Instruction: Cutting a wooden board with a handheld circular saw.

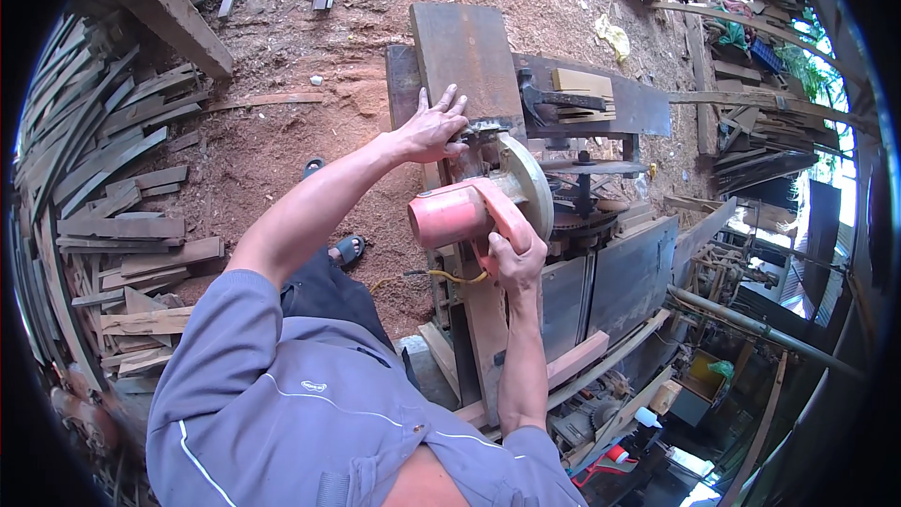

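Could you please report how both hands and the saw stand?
Right hand gripping the red, round-bodied circular saw by its handle. Left hand on the wide brown wooden board, fingers spread. Pale wooden pieces lie right of the board.

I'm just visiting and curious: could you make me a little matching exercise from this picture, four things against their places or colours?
Things:
1. Left hand
2. Right hand
3. Cable
4. Piled planks

Places and colours:
A. Partly bright yellow
B. At the left side of the picture
C. Gripping the handle of the red power saw
D. Spread at the near end of the wide board

Right pairs: 1-D, 2-C, 3-A, 4-B
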Demonstrator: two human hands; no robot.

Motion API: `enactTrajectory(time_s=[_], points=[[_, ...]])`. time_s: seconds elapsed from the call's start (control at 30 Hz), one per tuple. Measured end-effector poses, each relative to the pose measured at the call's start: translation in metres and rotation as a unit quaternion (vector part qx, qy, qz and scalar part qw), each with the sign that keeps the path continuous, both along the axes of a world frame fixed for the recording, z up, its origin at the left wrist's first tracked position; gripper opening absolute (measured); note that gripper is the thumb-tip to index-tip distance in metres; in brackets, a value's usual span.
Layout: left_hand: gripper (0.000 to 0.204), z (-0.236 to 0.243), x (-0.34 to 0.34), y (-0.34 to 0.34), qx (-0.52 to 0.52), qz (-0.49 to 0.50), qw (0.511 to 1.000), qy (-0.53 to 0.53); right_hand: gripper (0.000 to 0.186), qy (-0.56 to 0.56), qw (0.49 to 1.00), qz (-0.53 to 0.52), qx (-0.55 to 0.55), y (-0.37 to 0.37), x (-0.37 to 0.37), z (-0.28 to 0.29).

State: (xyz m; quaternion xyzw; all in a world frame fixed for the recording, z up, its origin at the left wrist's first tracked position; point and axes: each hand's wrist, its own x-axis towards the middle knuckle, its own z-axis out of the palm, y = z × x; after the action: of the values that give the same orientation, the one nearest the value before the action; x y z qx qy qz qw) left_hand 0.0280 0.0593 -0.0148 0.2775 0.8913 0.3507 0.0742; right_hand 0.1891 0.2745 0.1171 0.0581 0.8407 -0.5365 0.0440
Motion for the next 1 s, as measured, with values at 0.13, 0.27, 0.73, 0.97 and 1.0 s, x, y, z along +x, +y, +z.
enactTrajectory(time_s=[0.13, 0.27, 0.73, 0.97, 1.0], points=[[0.052, -0.001, -0.002, -0.001, 0.008, 0.007, 1.0, 0.005, 0.025, -0.006, 1.0, 0.0, -0.002, 0.003, -0.002, -0.003], [0.057, 0.003, -0.001, -0.004, 0.023, 0.013, 1.0, 0.001, 0.027, 0.011, 1.0, 0.006, 0.021, 0.01, -0.002, -0.01], [0.08, -0.04, -0.158, -0.054, 0.249, 0.42, 0.862, -0.137, 0.022, 0.062, 0.996, 0.016, 0.064, 0.009, 0.002, -0.009], [0.076, -0.043, -0.154, -0.063, 0.185, 0.349, 0.91, -0.128, 0.022, 0.052, 0.998, 0.018, 0.042, 0.011, 0.008, 0.001], [0.076, -0.041, -0.152, -0.062, 0.186, 0.35, 0.909, -0.129, 0.023, 0.044, 0.998, 0.014, 0.039, 0.012, 0.01, 0.001]])
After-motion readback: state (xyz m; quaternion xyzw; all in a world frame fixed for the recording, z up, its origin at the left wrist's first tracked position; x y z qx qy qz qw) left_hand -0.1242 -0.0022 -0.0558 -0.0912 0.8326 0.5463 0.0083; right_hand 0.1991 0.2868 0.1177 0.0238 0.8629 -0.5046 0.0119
